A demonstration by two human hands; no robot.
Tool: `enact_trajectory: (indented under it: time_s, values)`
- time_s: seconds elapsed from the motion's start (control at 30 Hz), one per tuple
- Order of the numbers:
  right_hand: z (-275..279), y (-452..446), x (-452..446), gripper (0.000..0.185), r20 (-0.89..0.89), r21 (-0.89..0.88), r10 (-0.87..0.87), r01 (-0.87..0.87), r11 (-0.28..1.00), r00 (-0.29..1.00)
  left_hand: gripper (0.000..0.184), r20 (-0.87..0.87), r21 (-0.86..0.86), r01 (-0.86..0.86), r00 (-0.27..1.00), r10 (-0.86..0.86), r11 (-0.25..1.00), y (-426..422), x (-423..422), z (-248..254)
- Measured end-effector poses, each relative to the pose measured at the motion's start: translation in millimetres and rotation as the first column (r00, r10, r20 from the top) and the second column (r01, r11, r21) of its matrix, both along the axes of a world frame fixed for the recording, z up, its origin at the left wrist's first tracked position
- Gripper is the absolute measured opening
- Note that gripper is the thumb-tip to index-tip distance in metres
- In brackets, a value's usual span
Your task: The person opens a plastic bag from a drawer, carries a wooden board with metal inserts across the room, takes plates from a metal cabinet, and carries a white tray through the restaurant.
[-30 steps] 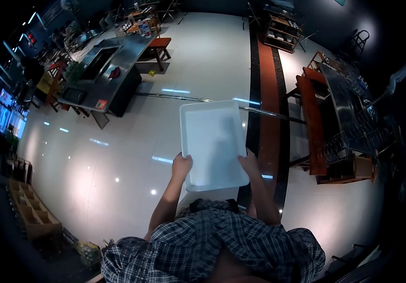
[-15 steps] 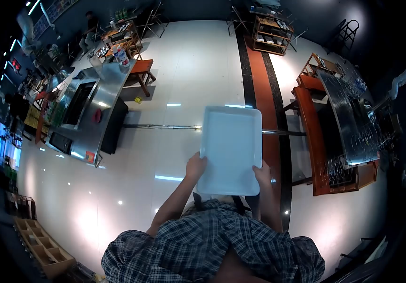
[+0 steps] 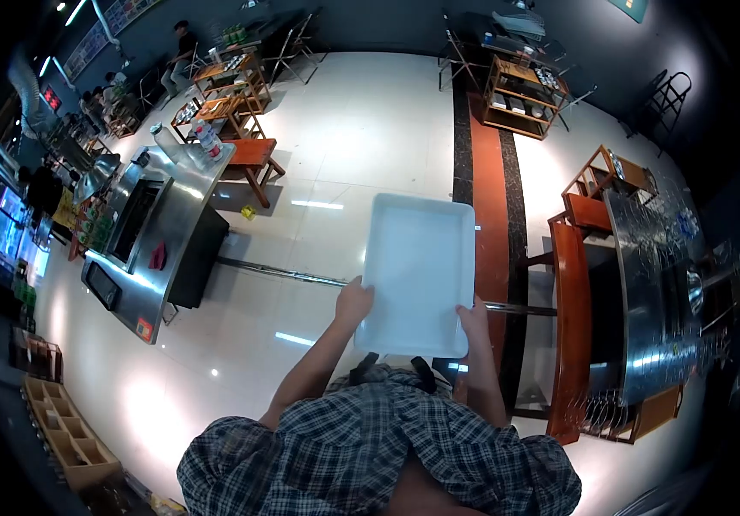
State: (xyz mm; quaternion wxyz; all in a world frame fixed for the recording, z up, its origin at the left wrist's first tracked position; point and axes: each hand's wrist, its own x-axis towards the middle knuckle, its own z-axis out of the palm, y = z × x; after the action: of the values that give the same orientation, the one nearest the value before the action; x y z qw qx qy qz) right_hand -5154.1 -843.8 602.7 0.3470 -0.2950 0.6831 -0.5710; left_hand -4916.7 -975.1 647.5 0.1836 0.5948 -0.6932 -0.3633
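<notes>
A white rectangular tray (image 3: 418,275) with a raised rim is held out in front of my body, over the floor, and nothing lies in it. My left hand (image 3: 354,303) grips its left edge near the lower corner, thumb toward the inside. On the opposite edge, my right hand (image 3: 473,322) is closed round the rim at about the same height. The fingers under the tray are hidden on both sides.
To the left stands a steel-topped grill table (image 3: 182,191) with bottles and a black tray (image 3: 101,285). On the right are a wooden bench (image 3: 573,335) and another steel table (image 3: 658,301). A metal strip (image 3: 279,272) crosses the floor. A seated person (image 3: 182,56) is far back left.
The tables, benches and metal floor strip have come nearer and lower in view as I move forward. Both hands keep hold of the tray, which stays almost level before me.
</notes>
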Motion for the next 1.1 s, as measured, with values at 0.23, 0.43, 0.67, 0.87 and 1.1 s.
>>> enact_trajectory:
  time_s: [0.23,0.43,0.67,0.87,1.1]
  values:
    - [-13,-90,-94,0.036,-0.047,-0.039,-0.016,0.014,0.999,0.999,0.034,0.024,0.028,-0.029,0.999,0.028,0.999,-89,-92,26]
    - [-23,-167,-180,0.034,-0.127,0.044,-0.092,0.098,0.994,0.988,0.033,-0.039,0.051,0.097,0.995,-0.095,0.994,-188,-184,14]
    - [28,-262,-269,0.035,-0.094,0.021,-0.242,0.245,0.969,0.966,0.033,0.032,0.060,0.270,0.962,-0.272,0.961,-319,-317,20]
    - [40,-302,-362,0.037,-0.035,0.072,-0.398,0.400,0.914,0.916,0.036,0.051,0.135,0.414,0.905,-0.423,0.900,-388,-441,38]
    - [25,-332,-511,0.039,-0.084,0.196,-0.502,0.508,0.839,0.861,0.034,0.086,0.101,0.521,0.844,-0.529,0.848,-440,-617,20]
